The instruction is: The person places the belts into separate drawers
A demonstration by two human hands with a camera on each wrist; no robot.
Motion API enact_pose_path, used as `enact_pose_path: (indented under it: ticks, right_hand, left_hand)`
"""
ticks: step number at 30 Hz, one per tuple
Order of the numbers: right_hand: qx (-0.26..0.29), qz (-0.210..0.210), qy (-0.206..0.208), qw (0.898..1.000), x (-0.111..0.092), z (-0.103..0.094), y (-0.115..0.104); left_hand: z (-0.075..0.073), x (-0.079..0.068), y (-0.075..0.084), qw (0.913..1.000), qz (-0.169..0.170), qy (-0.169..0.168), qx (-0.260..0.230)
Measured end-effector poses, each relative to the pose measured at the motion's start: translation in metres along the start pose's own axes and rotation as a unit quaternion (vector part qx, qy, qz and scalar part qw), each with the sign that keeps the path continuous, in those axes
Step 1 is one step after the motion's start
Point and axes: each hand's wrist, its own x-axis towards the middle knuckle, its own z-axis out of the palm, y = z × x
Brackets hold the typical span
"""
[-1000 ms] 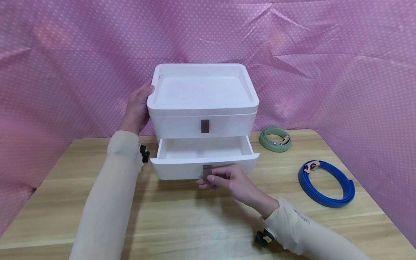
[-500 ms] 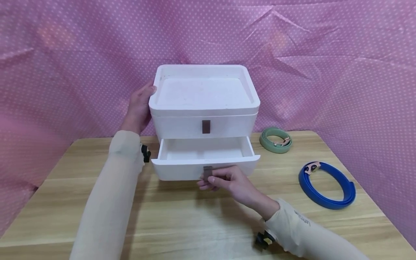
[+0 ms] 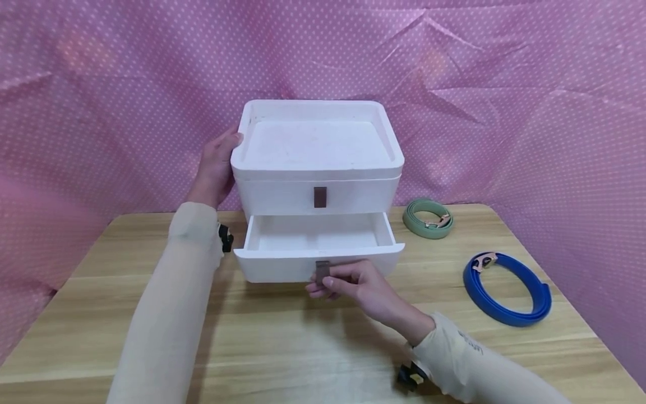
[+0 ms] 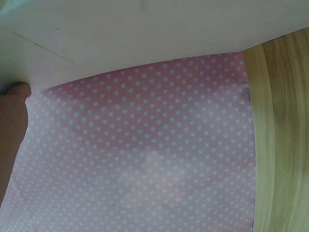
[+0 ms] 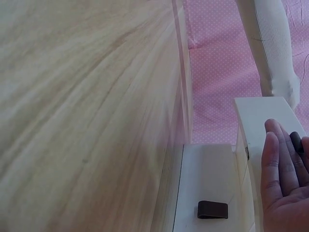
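A white two-drawer storage box (image 3: 318, 193) stands on the table, a shallow tray forming its top. Its lower drawer (image 3: 282, 266) is pulled partway out, and bare white floor shows inside it. My left hand (image 3: 214, 168) holds the box's upper left side, thumb at the rim; its other fingers are mostly hidden behind the box. Between thumb and fingers, my right hand (image 3: 360, 283) pinches the brown pull tab (image 3: 322, 271) of the lower drawer. In the right wrist view that pull tab (image 5: 295, 141) sits beside long, nearly straight fingers.
A coiled green belt (image 3: 428, 219) lies right of the box. Nearer the right table edge is a coiled blue belt (image 3: 507, 289) with a metal buckle. The upper drawer (image 3: 282, 196) is closed. Pink dotted cloth (image 3: 323, 50) hangs behind the wooden table (image 3: 272, 348).
The lower drawer has come very slightly further toward me along with my right hand. My left hand stays on the box, and the whole scene has shifted a little in the head view.
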Motion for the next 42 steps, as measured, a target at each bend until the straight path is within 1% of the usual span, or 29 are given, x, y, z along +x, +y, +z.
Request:
enact_pose_path:
  ticks: [5, 13, 20, 30, 42]
  right_hand:
    - [-0.002, -0.003, -0.003, 1.000, 0.000, 0.000, 0.000]
    - [0.003, 0.012, 0.000, 1.000, -0.002, 0.001, -0.001]
    - [-0.006, 0.020, 0.001, 1.000, -0.003, 0.002, 0.000]
    - [-0.009, 0.014, -0.004, 1.000, -0.006, 0.002, 0.000]
    - [-0.006, 0.001, -0.007, 1.000, -0.011, 0.004, 0.006]
  left_hand:
    - [0.000, 0.000, 0.000, 1.0000, 0.000, -0.002, 0.000]
    - [0.001, 0.001, -0.001, 1.0000, 0.006, -0.002, 0.001]
    - [0.001, -0.001, 0.000, 0.9999, -0.011, 0.003, 0.007]
    - [0.001, -0.001, -0.001, 0.9999, -0.009, 0.008, 0.009]
    - [0.002, -0.005, -0.003, 0.9999, 0.010, 0.002, 0.007]
